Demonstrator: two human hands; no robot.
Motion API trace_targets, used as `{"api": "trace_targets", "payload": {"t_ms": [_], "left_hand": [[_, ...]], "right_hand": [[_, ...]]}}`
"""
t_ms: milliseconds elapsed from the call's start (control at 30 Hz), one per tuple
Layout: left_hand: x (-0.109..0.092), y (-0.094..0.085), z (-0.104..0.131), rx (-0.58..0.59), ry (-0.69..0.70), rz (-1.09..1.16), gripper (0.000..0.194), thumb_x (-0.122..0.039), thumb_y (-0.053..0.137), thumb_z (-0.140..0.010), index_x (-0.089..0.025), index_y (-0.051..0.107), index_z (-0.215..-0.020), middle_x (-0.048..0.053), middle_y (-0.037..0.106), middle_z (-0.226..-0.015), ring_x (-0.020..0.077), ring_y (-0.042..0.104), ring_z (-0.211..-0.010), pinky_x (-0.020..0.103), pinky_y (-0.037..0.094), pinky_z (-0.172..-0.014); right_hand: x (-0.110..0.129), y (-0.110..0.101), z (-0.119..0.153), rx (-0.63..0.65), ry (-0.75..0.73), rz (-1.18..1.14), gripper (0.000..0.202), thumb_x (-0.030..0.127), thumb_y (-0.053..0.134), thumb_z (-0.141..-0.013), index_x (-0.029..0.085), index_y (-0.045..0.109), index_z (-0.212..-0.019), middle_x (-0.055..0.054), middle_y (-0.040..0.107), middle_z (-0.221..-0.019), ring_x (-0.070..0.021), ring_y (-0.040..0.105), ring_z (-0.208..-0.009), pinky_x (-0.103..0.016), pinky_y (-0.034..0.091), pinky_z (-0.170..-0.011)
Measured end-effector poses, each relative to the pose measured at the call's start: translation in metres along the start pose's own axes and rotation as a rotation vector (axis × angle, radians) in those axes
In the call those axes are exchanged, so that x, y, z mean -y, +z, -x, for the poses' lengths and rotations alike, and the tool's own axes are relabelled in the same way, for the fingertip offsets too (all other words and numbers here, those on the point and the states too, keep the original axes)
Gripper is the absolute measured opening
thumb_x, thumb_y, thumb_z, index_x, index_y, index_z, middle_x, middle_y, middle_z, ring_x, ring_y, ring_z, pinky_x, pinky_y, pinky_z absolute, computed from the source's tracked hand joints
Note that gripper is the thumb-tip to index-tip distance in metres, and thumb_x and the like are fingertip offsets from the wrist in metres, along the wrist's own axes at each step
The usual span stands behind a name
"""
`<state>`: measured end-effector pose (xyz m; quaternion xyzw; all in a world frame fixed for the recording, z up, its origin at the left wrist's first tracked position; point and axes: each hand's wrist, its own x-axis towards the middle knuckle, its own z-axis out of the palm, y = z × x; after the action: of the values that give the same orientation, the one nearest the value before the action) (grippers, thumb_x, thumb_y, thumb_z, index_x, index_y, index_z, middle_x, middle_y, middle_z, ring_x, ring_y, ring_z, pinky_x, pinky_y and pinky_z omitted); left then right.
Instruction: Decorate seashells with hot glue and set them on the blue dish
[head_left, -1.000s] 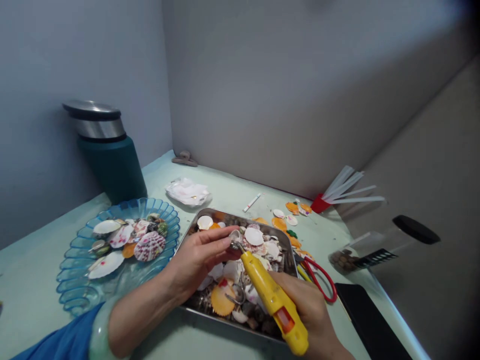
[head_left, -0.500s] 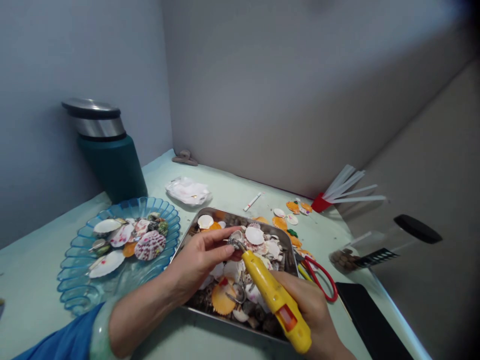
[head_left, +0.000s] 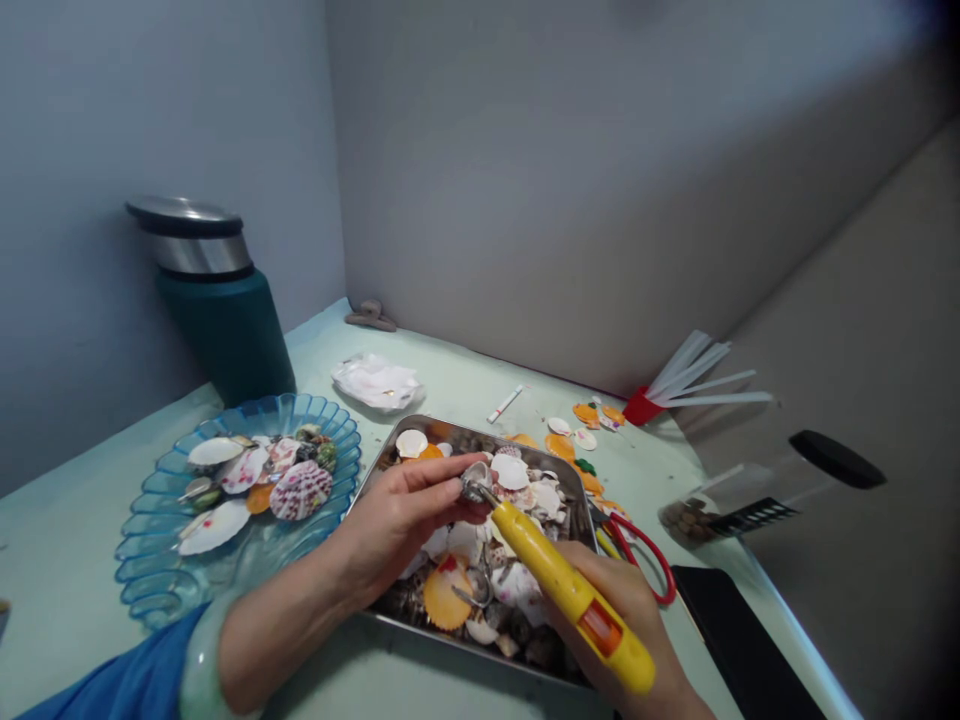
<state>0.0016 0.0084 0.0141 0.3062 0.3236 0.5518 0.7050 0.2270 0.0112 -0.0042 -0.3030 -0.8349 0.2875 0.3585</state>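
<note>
Between the thumb and fingers of my left hand (head_left: 409, 515) is a small grey and white seashell (head_left: 475, 482), held above the metal tray (head_left: 480, 655). My right hand (head_left: 626, 610) is wrapped round a yellow-handled tool (head_left: 562, 580) with an orange-red window near its rear end. Its thin metal tip touches or almost touches the shell; the exact contact is too small to tell. Under both hands the tray is full of mixed shells, among them an orange scallop shell (head_left: 448, 598) near the front and a white one (head_left: 510, 470) behind.
A blue scalloped plate (head_left: 142, 535) with shells stands left, before a teal bottle (head_left: 225, 330). Red-handled scissors (head_left: 652, 560), a black phone (head_left: 739, 630) and a clear jar (head_left: 686, 520) lie right. Farther back are a red cup of white sticks (head_left: 641, 405) and a white packet (head_left: 377, 382).
The rear of the yellow tool has swung right and slightly up with my right hand. My left hand has barely moved and turns the shell a little.
</note>
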Motion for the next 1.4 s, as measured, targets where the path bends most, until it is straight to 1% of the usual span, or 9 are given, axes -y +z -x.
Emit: {"api": "trace_targets", "payload": {"t_ms": [67, 233, 300, 533, 733, 867, 1000, 1200, 1400], "left_hand": [[-0.0007, 0.0009, 0.0007, 0.004, 0.000, -0.004, 0.030, -0.021, 0.073, -0.074, -0.016, 0.075, -0.103, 0.012, 0.073, -0.106, 0.0195, 0.065, -0.086, 0.033, 0.046, -0.085], [-0.0023, 0.0033, 0.0017, -0.008, -0.008, -0.007, 0.030, -0.022, 0.075, -0.072, -0.016, 0.076, -0.101, 0.012, 0.073, -0.107, 0.0220, 0.064, -0.092, 0.034, 0.046, -0.085], [-0.0025, 0.0031, 0.0016, -0.003, -0.015, -0.005, 0.029, -0.022, 0.074, -0.073, -0.016, 0.076, -0.101, 0.012, 0.073, -0.105, 0.0220, 0.064, -0.092, 0.034, 0.045, -0.085], [-0.0020, 0.0008, 0.0013, 0.020, -0.022, 0.003, 0.030, -0.022, 0.074, -0.073, -0.016, 0.076, -0.102, 0.012, 0.074, -0.100, 0.0222, 0.064, -0.087, 0.038, 0.044, -0.087], [-0.0013, 0.0006, 0.0008, 0.019, -0.033, 0.023, 0.030, -0.021, 0.074, -0.073, -0.015, 0.076, -0.102, 0.012, 0.074, -0.100, 0.0207, 0.064, -0.085, 0.036, 0.045, -0.086], [-0.0007, 0.0002, 0.0004, 0.004, -0.040, 0.044, 0.029, -0.020, 0.074, -0.072, -0.015, 0.076, -0.101, 0.012, 0.074, -0.100, 0.0201, 0.064, -0.083, 0.036, 0.045, -0.085], [-0.0002, 0.0005, -0.0002, 0.012, -0.038, 0.056, 0.031, -0.021, 0.076, -0.070, -0.015, 0.076, -0.100, 0.012, 0.073, -0.101, 0.0210, 0.065, -0.083, 0.037, 0.045, -0.086], [-0.0002, 0.0007, -0.0006, 0.008, -0.042, 0.061, 0.030, -0.019, 0.076, -0.070, -0.014, 0.076, -0.100, 0.013, 0.073, -0.101, 0.0205, 0.065, -0.084, 0.036, 0.045, -0.086], [0.0002, -0.0003, -0.0013, 0.026, -0.035, 0.070, 0.030, -0.018, 0.073, -0.073, -0.013, 0.075, -0.103, 0.012, 0.074, -0.103, 0.0202, 0.065, -0.086, 0.035, 0.046, -0.087]], "right_hand": [[-0.0006, -0.0007, 0.0006, 0.003, 0.003, -0.007, 0.015, 0.030, 0.057, -0.089, 0.018, 0.064, -0.083, -0.002, 0.065, -0.068, -0.0150, 0.059, -0.055, -0.023, 0.044, -0.052], [-0.0018, -0.0007, 0.0008, 0.004, 0.007, 0.012, 0.022, 0.033, 0.055, -0.089, 0.017, 0.061, -0.075, -0.001, 0.061, -0.063, -0.0155, 0.056, -0.053, -0.024, 0.043, -0.051], [-0.0020, -0.0005, 0.0005, 0.002, 0.007, -0.005, 0.022, 0.033, 0.055, -0.089, 0.018, 0.061, -0.075, -0.001, 0.060, -0.063, -0.0154, 0.056, -0.053, -0.024, 0.043, -0.051], [-0.0039, -0.0011, 0.0028, 0.018, 0.018, -0.060, 0.021, 0.034, 0.056, -0.089, 0.017, 0.065, -0.081, -0.005, 0.068, -0.071, -0.0189, 0.063, -0.060, -0.026, 0.047, -0.055], [-0.0028, -0.0008, 0.0021, 0.020, 0.026, -0.069, 0.018, 0.033, 0.058, -0.088, 0.017, 0.065, -0.083, -0.004, 0.067, -0.072, -0.0181, 0.062, -0.060, -0.025, 0.047, -0.056], [-0.0015, 0.0000, 0.0007, -0.001, 0.010, -0.077, 0.020, 0.034, 0.058, -0.089, 0.017, 0.065, -0.079, -0.002, 0.064, -0.065, -0.0162, 0.059, -0.055, -0.024, 0.046, -0.052], [-0.0013, 0.0008, 0.0001, -0.019, -0.002, -0.090, 0.021, 0.035, 0.058, -0.088, 0.017, 0.065, -0.081, -0.003, 0.066, -0.067, -0.0165, 0.061, -0.057, -0.024, 0.048, -0.054], [0.0001, 0.0018, -0.0016, -0.021, -0.004, -0.030, 0.026, 0.037, 0.055, -0.089, 0.018, 0.062, -0.072, -0.001, 0.060, -0.061, -0.0149, 0.055, -0.051, -0.024, 0.042, -0.048], [0.0011, 0.0026, -0.0020, -0.040, -0.033, -0.060, 0.021, 0.033, 0.057, -0.088, 0.018, 0.062, -0.075, -0.001, 0.060, -0.062, -0.0149, 0.056, -0.052, -0.023, 0.043, -0.050]]}}
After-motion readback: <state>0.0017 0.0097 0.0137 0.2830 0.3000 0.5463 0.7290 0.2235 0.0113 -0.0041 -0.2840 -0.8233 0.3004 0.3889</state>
